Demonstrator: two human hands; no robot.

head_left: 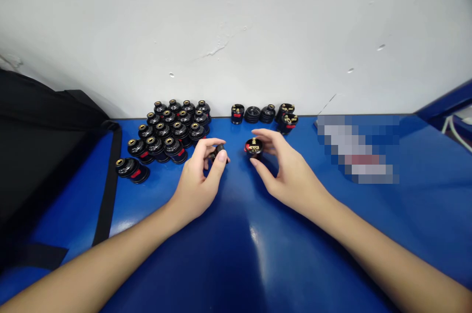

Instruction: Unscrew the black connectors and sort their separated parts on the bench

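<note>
My left hand (pixel 201 175) is closed on a small black part (pixel 220 149), pinched between thumb and fingers and mostly hidden by them. To the right, my right hand (pixel 282 163) curves its thumb and fingers around a black cylindrical socket (pixel 254 148) with brass contacts on top and a red mark on its side. The socket is upright. Left of my left hand stand several black domed pieces (pixel 162 131) in rows, with brass rings on top and red labels on some. One more domed piece (pixel 132 169) leans at the front left of the group.
Along the wall on the blue table (pixel 236 254) are an open socket (pixel 238 113), a ribbed black ring (pixel 252 114), a domed cap (pixel 268 113) and two sockets (pixel 288 123). A black bag (pixel 44 156) with straps lies left; a pixelated object (pixel 357 151) lies right.
</note>
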